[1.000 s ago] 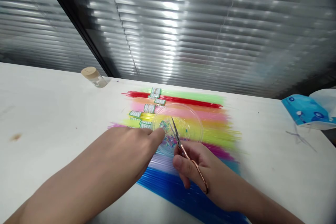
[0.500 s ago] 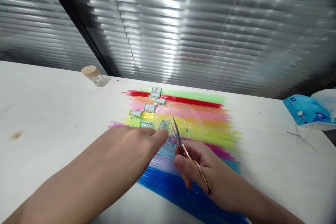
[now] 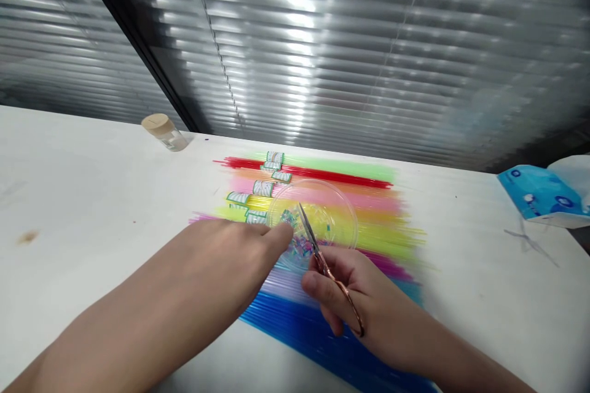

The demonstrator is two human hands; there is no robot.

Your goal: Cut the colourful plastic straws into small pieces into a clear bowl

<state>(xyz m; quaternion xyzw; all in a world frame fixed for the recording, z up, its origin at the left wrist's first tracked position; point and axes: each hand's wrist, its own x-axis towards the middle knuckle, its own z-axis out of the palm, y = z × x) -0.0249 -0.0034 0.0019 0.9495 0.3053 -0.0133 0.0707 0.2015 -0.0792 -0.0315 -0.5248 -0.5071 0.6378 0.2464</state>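
My right hand [image 3: 350,291] is closed round the copper-coloured handles of a pair of small scissors [image 3: 325,270]. Their dark blades point up and away over a clear round bowl [image 3: 354,239] and look closed together. Small shiny cut pieces [image 3: 299,244] in mixed colours lie in the bowl. At the bowl's left side is my left hand [image 3: 239,249], back upward, thumb and fingers drawn together; whatever it pinches is hidden. Beneath the bowl spread bundles of thin coloured plastic tubes, among them red tubes [image 3: 332,177], yellow-green tubes [image 3: 387,239] and blue tubes [image 3: 295,331].
Printed paper bands [image 3: 263,188] wrap the tubes' left ends. A jar [image 3: 171,137] with a tan lid stands at the back left of the white table [image 3: 92,196]. A blue tissue pack [image 3: 539,193] lies at the right edge. Window blinds [image 3: 299,43] rise behind the table.
The scissor blades have come together and swung slightly left. My right thumb has shifted a little left with the handles. My left hand has hardly moved.
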